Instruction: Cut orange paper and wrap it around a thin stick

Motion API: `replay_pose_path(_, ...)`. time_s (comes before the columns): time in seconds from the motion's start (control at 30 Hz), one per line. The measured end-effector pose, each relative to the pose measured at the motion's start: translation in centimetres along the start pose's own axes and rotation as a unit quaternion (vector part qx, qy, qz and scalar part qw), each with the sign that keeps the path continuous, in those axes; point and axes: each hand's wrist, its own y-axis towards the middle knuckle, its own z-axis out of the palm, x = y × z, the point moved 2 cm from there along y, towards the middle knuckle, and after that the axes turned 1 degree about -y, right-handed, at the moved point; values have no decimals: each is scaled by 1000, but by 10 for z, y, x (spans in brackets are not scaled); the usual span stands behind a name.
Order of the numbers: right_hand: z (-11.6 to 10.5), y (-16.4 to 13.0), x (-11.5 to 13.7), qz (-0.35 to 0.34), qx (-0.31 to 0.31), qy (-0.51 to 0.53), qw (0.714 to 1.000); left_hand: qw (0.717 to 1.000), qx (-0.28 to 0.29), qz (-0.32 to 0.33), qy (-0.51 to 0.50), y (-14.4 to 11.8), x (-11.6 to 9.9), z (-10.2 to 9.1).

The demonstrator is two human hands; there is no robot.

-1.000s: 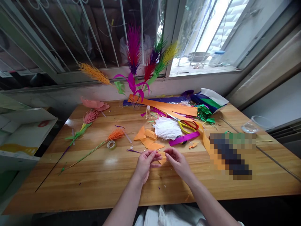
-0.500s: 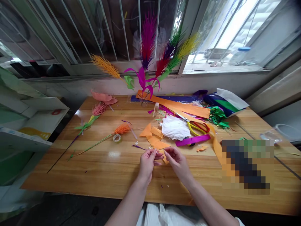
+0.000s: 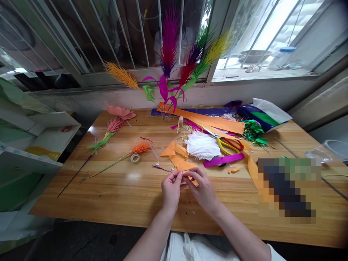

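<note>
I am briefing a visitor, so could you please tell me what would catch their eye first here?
The tall bunch of bright paper plumes at the table's far edge by the window. Nearer, the left hand and right hand pinch a small orange paper piece, with scissors and scraps behind.

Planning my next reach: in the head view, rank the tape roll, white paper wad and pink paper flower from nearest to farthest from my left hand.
From the left hand:
1. Tape roll, up and to its left.
2. White paper wad, up and to the right; close to the tape's range, slightly farther.
3. Pink paper flower, far left by the wall.
</note>
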Motion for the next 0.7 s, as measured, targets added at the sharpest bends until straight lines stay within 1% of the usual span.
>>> replay_pose_path(0.1, 0, -1, 3, -30, -24, -39, 999, 1000, -5, -6, 2, 1, 6, 0)
replay_pose_path(0.17, 0, -2, 4, -43, -38, -46, 997, 1000, -1, -9, -1, 2, 8, 1)
replay_pose_path(0.27, -2, -2, 0, -41, -38, -31, 998, 1000, 22, 0, 23, 1, 8, 3)
replay_pose_path(0.33, -5, -1, -6, -25, -27, -9, 999, 997, 50, 7, 63, 1, 7, 3)
replay_pose_path(0.37, -7, -1, -11, -15, -21, 1, 1000, 994, 62, 21, 93, 2, 5, 2)
replay_pose_path(0.43, -11, -3, -21, 5, -10, 6, 1000, 978, 73, 85, 176, 3, -1, -3)
replay_pose_path(0.47, -13, -5, -26, 12, -3, 0, 1000, 961, 70, 136, 231, 4, -5, -6)
replay_pose_path(0.5, -14, -8, -30, 16, 8, -10, 1000, 935, 68, 188, 292, 4, -8, -9)
replay_pose_path(0.57, -16, -14, -37, 15, 38, -35, 999, 867, 79, 276, 408, 4, -14, -13)
replay_pose_path(0.63, -15, -20, -40, 5, 71, -55, 996, 799, 115, 340, 482, 2, -17, -12)
replay_pose_path(0.67, -15, -22, -40, 1, 83, -62, 995, 774, 137, 359, 504, 1, -17, -11)
replay_pose_path(0.7, -15, -24, -40, -3, 90, -66, 994, 756, 157, 370, 517, 0, -17, -9)
